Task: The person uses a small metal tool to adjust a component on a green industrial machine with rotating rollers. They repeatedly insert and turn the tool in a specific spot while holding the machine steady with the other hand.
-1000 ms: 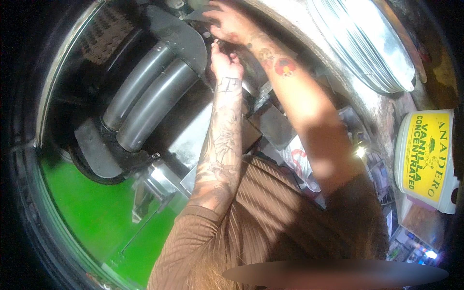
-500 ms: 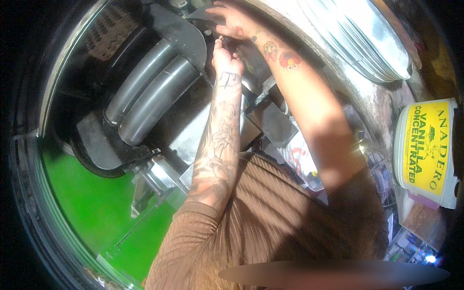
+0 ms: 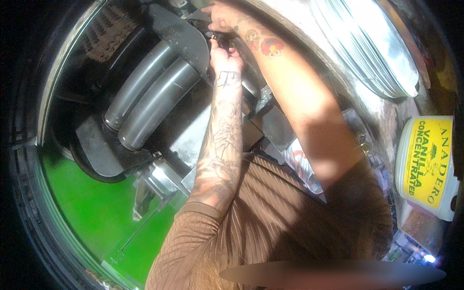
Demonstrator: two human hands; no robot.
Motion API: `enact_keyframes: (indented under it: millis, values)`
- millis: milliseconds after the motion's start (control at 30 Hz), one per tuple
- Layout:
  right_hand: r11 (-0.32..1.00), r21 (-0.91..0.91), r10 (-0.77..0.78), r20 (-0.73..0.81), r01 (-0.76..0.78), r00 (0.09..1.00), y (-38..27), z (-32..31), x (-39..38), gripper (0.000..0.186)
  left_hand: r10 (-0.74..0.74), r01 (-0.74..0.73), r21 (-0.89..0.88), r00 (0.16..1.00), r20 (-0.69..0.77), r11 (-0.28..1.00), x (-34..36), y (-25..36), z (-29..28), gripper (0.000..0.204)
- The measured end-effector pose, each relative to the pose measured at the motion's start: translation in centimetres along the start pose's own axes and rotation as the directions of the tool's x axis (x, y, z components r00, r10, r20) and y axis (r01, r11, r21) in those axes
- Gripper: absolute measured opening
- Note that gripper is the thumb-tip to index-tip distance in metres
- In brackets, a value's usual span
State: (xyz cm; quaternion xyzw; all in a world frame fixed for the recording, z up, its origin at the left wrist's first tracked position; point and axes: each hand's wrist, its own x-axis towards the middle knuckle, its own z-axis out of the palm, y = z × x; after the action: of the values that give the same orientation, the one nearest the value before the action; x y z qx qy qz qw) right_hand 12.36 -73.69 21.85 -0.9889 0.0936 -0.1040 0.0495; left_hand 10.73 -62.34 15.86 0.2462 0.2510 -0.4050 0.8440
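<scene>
Two dark grey rollers (image 3: 159, 104) lie side by side in a machine, with a flat black side plate (image 3: 181, 36) at their far end. Just right of that plate, my left hand (image 3: 226, 59) is turned palm up. Its fingers curl in at a dark mechanism, and whatever they hold is hidden. My right hand (image 3: 226, 18) reaches over from the right, just beyond the left one. Its fingers are stretched leftward against a dark part (image 3: 198, 17) at the top, partly cut off by the picture's edge. Both forearms are bare.
A stack of thin silvery sheets or trays (image 3: 369, 46) stands at the upper right. Lower on that side is a white tub (image 3: 406, 159) with a yellow label. Bright green floor (image 3: 87, 208) shows at the left, beside a metal bracket (image 3: 164, 181) on the machine.
My right hand has shifted slightly left and up, closer in over the dark part. My left hand stays in nearly the same place, its fingers slightly more curled.
</scene>
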Motion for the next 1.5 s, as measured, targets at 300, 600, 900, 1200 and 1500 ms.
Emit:
enact_keyframes:
  millis: [300, 600, 900, 1200, 1500]
  values:
    - [0.969, -0.241, -0.017, 0.179, 0.061, 0.984, -1.3, -0.8, 0.6, 0.047, -0.041, 0.064, -0.154, 0.988, 0.149, 0.986, 2.2, 0.4, -2.2, 0.022]
    - [0.982, 0.162, -0.025, -0.378, 0.093, 0.926, -2.3, -1.0, -4.4, 0.044, 0.003, -0.003, 0.004, 0.994, 0.110, 1.000, -1.4, 0.2, -2.6, 0.023]
    - [0.947, 0.319, 0.146, -0.324, -0.038, 0.935, -2.0, -1.5, -12.4, 0.052, 0.134, -0.138, 0.285, 0.990, 0.034, 0.948, -2.9, -2.8, -2.9, 0.028]
    - [0.936, 0.348, 0.088, -0.359, 0.046, 0.929, -2.0, -1.8, -12.6, 0.059, 0.043, -0.060, 0.314, 0.997, 0.063, 0.947, -2.3, -2.4, -4.1, 0.032]
    - [0.900, 0.429, 0.030, -0.246, 0.081, 0.969, 0.3, 0.5, -6.4, 0.064, -0.032, -0.013, 0.241, 0.983, 0.182, 0.971, -2.7, -1.0, -2.8, 0.021]
